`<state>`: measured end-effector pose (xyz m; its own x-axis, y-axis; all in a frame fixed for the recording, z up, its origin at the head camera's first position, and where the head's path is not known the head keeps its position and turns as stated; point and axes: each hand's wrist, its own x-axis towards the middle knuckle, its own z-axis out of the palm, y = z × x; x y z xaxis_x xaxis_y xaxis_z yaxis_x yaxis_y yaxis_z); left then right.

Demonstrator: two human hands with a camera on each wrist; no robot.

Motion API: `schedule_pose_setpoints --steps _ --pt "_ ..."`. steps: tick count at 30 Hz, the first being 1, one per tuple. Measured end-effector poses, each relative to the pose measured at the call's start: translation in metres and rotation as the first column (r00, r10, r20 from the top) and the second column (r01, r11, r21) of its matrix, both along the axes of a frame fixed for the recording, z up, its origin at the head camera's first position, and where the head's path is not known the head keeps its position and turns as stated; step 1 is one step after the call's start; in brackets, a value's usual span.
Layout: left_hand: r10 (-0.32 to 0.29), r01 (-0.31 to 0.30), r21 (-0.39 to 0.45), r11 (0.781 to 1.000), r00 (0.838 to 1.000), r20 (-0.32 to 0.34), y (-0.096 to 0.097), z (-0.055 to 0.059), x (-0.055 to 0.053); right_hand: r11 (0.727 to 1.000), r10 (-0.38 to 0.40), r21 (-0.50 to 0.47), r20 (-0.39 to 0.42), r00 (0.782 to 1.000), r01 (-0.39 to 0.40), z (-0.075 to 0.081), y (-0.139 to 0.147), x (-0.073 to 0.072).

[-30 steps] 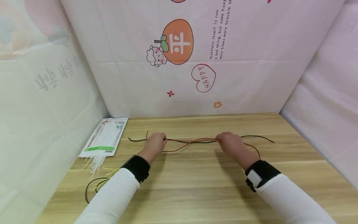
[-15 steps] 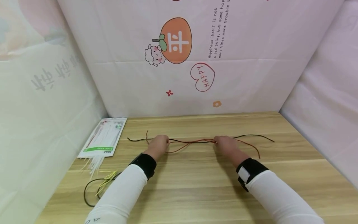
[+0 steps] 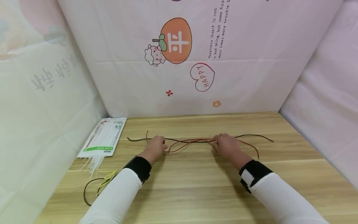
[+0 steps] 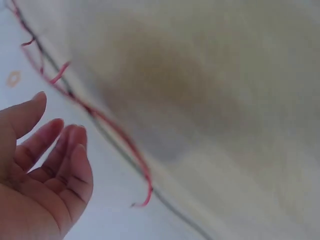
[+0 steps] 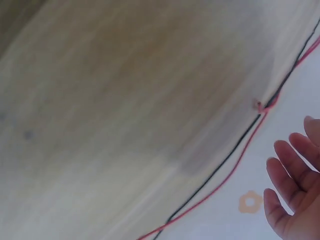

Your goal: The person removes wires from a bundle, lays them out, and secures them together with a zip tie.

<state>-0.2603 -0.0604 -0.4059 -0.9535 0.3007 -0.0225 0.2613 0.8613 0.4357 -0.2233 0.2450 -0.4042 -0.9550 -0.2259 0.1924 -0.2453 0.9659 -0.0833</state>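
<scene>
I locate the work on the light wood-grain tabletop (image 3: 195,194): a thin black wire (image 3: 199,142) and thin red wires (image 3: 193,140) cross one another in a loose bundle. Its long axis runs left to right, roughly parallel with the rear edge. The middle section lies between the left hand (image 3: 154,147) and the right hand (image 3: 227,145): rightward from the left fingers, leftward from the right fingers. I judge the two hands about equally near to it. Left fingers: loosely bent, thumb parted from the fingertips, nothing held. Right fingers: relaxed, slightly spread, nothing held. In both wrist views I see a gap between fingertips and wires; I cannot tell its depth. The black wire's ends reach outward past both hands. At the left side I note a white packet with a green band (image 3: 102,137), thin white plastic strips (image 3: 97,163) and a thin yellow strand (image 3: 108,178), all well apart from the bundle
</scene>
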Motion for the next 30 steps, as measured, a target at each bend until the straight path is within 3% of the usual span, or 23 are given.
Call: schedule_pose_setpoints --steps 5,7,12,15,19,30 --pt "0.014 -0.015 -0.017 1.000 0.997 -0.075 -0.023 0.025 0.020 0.997 0.067 -0.016 -0.151 0.986 -0.070 0.006 -0.001 0.013" --pt "0.028 -0.029 -0.004 1.000 0.995 -0.091 -0.038 0.034 0.030 0.992 0.118 -0.025 -0.221 0.968 -0.127 0.008 -0.002 0.021" --pt "0.090 -0.092 -0.025 0.995 0.992 -0.086 -0.080 0.044 0.062 0.961 0.257 -0.004 -0.358 0.897 -0.277 0.010 -0.005 0.043" --pt "0.123 -0.129 -0.088 0.988 0.990 -0.062 -0.103 0.042 0.079 0.936 0.324 -0.001 -0.390 0.862 -0.352 0.010 -0.007 0.053" --pt "0.127 -0.122 -0.145 0.982 0.992 0.024 -0.122 0.031 0.091 0.914 0.371 -0.001 -0.397 0.839 -0.405 0.009 -0.009 0.061" --pt "0.013 0.018 -0.208 0.978 0.989 0.148 -0.125 0.007 0.097 0.902 0.395 -0.003 -0.399 0.828 -0.432 0.009 -0.012 0.066"
